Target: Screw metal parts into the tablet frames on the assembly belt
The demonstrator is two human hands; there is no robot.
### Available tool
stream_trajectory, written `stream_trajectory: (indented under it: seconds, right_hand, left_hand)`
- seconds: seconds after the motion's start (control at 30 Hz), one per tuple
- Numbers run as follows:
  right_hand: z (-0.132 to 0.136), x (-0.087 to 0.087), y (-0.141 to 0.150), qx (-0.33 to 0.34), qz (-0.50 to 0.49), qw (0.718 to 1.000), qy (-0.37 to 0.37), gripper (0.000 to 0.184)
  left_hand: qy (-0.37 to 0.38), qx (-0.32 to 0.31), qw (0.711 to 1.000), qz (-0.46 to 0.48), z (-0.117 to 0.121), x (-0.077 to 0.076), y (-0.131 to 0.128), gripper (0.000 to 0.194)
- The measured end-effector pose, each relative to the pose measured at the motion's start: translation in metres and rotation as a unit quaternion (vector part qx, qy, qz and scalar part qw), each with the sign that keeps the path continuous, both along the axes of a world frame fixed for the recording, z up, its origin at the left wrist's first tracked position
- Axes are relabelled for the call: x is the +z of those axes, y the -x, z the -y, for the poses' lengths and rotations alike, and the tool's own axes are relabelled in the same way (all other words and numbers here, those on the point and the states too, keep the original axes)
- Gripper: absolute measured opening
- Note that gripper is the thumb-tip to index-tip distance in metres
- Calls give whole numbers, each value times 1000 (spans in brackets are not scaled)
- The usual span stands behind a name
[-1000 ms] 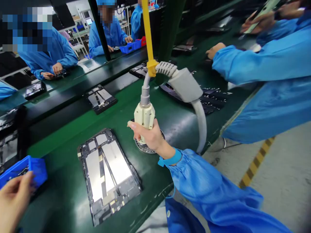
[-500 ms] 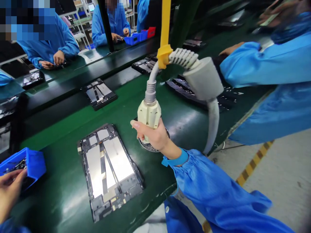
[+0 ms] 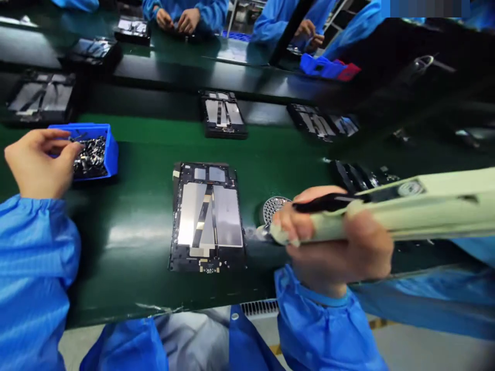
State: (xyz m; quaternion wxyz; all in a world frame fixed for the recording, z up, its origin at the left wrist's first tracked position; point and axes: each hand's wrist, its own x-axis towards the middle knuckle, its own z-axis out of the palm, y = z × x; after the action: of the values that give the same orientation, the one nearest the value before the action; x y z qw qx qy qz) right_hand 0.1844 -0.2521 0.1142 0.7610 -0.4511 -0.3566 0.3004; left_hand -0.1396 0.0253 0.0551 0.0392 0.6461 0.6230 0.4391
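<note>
My left hand point(image 3: 43, 161) is over the near side of a blue bin point(image 3: 111, 150) of small dark and shiny metal parts point(image 3: 93, 154). Its thumb and fingertips are brought together at the parts; whatever they pinch is too small to make out. My right hand point(image 3: 336, 252) is closed round a cream electric screwdriver point(image 3: 390, 206) with a black lever. The driver lies nearly level, blurred, its tip pointing left near the right edge of an opened tablet point(image 3: 209, 216). That tablet lies flat, showing silver plates and dark ribbon cables. Just behind the tip sits a round perforated metal dish point(image 3: 275, 207).
Further opened tablets point(image 3: 224, 114) lie along the green bench point(image 3: 135, 216). Co-workers' hands point(image 3: 180, 20) are busy across it, near blue and red bins point(image 3: 328, 67). Dark parts point(image 3: 351, 175) lie at the right, beside a co-worker's blue garment point(image 3: 421, 293).
My right hand has tipped the screwdriver from upright over the perforated dish to nearly level, tip towards the tablet. The view has swung left, showing more of my left hand at the blue bin.
</note>
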Motion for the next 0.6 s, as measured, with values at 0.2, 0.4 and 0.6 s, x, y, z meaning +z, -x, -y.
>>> stream_trajectory:
  seconds: [0.2, 0.4, 0.6]
  right_hand:
    - [12, -8, 53, 233, 32, 968, 86, 29]
    - [9, -13, 60, 252, 31, 963, 85, 29]
    - [8, -12, 57, 292, 45, 949, 108, 28]
  left_hand:
    - [-22, -73, 997, 27, 29, 1, -17, 33]
    - [-64, -185, 976, 98, 46, 5, -38, 31]
    - [-6, -362, 927, 102, 90, -2, -91, 29]
